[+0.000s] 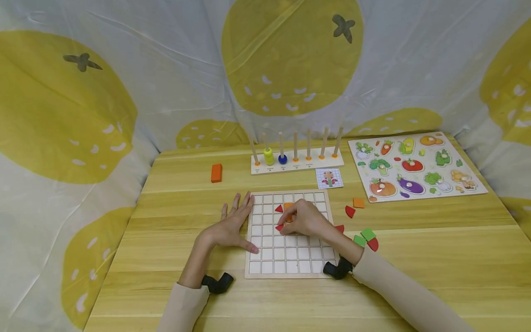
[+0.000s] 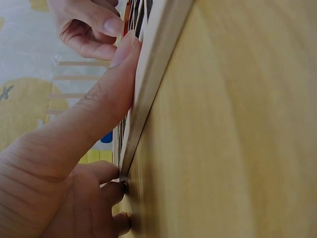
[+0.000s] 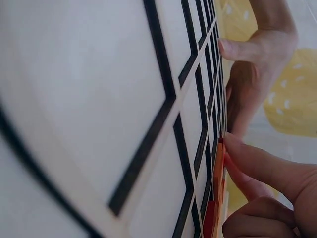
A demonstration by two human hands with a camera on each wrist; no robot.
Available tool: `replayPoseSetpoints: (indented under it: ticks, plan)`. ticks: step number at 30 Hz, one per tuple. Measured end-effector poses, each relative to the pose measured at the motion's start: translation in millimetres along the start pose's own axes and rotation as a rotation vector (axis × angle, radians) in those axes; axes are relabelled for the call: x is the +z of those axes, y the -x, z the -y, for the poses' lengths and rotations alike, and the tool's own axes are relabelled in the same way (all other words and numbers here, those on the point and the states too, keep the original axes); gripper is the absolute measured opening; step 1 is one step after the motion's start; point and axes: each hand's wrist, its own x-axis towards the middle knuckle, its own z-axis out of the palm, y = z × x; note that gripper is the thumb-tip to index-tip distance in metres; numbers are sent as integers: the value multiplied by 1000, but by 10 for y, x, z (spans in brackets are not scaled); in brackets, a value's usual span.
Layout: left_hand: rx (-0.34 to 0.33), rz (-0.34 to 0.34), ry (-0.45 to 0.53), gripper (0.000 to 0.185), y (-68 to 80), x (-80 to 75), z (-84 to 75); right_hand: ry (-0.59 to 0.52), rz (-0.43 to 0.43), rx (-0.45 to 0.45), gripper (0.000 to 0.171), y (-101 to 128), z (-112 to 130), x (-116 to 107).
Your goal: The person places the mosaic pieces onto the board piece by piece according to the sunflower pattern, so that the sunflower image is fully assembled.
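Observation:
A white grid board (image 1: 274, 266) with a wooden frame lies on the table. My left hand (image 1: 228, 230) spreads its fingers along the board's left side, the thumb resting on the frame in the left wrist view. Over the middle of the grid, my right hand (image 1: 304, 219) pinches a small red triangle piece (image 1: 279, 228) between thumb and finger, low on the board. Another red triangle (image 1: 279, 209) lies in a cell above it. Orange pieces (image 1: 288, 205) sit beside these, partly hidden by the right hand.
Loose red (image 1: 350, 211), orange (image 1: 358, 203) and green pieces (image 1: 368, 234) lie right of the board. Behind it stand a peg rack (image 1: 296, 166) and a pattern card (image 1: 329, 178). A vegetable puzzle (image 1: 415, 168) is at back right, an orange block (image 1: 216, 173) at back left.

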Motion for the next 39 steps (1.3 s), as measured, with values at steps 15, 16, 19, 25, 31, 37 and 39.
replayPoseSetpoints:
  ticks: [15,16,19,25,31,37,39]
  plan:
    - [12,1,14,145,7,5,-5,-23,-131,49,19,383,-320,-643]
    - [12,2,15,145,7,5,-5,-8,-140,54,21,421,-371,-709]
    - [9,5,11,144,5,2,-4,26,-164,77,24,528,-523,-896]
    - [2,12,2,145,2,-12,-4,80,-181,106,31,696,-755,-1197]
    - [8,7,3,144,-3,1,7,61,-205,111,34,747,-888,-1350]
    - [14,-4,9,144,-2,9,8,59,-204,150,34,731,-952,-1363]
    - [15,-4,10,144,-1,8,9,74,-198,161,32,721,-963,-1348]
